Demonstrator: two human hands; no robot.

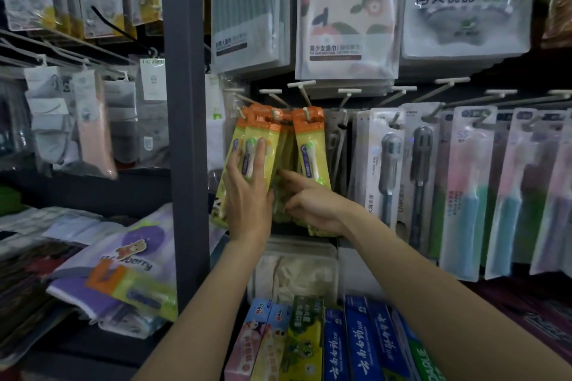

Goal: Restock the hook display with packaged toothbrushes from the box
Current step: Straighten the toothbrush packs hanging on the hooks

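Yellow toothbrush packs with orange tops (259, 145) hang from white hooks (301, 93) at the middle of the display. My left hand (247, 192) lies flat with straight fingers against the front of the left packs. My right hand (312, 199) reaches in from the right, fingers pointing left between the left packs and another yellow pack (311, 148) on the neighbouring hook. Whether it pinches a pack I cannot tell. One more yellow and orange pack (133, 291) lies on the shelf at the lower left. No box is in view.
A grey upright post (185, 133) stands just left of the packs. Grey, pink and blue toothbrush packs (464, 189) hang to the right. Toothpaste boxes (325, 340) stand below my arms. Towel packs (346, 12) hang above, sock packs (83, 120) to the left.
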